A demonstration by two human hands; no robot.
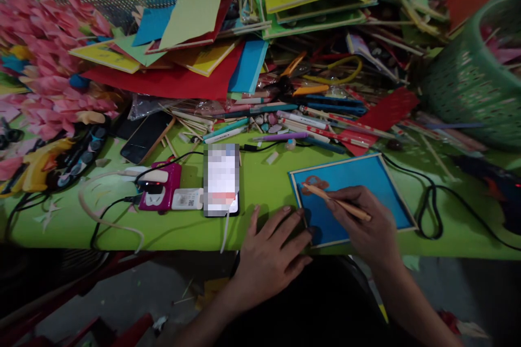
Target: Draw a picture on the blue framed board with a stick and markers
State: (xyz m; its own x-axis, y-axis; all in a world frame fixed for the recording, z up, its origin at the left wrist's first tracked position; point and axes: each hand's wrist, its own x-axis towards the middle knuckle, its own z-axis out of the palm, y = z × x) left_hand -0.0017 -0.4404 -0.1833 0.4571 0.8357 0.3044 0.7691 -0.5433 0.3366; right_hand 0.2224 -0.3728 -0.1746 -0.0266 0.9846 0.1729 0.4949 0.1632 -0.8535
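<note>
In the head view, a blue sheet framed with thin pale sticks [366,184] lies on the green table. A brown-orange drawn shape [314,184] marks its upper left part. My right hand [368,227] is closed around an orange pen [345,206], whose tip touches or hovers just over that shape; I cannot tell which. Fingers spread, my left hand [272,249] rests flat at the table's front edge, its fingertips by the sheet's left border. Left of this hand lies a phone [215,206] with its screen lit and blurred out.
A magenta power strip [160,195] with plugs and cables sits at left, near a dark phone [146,138] and a yellow glue gun [38,168]. Pens, sticks and coloured paper [171,78] pile up behind. A green basket [468,76] stands at right, and a black cable [433,200] loops there.
</note>
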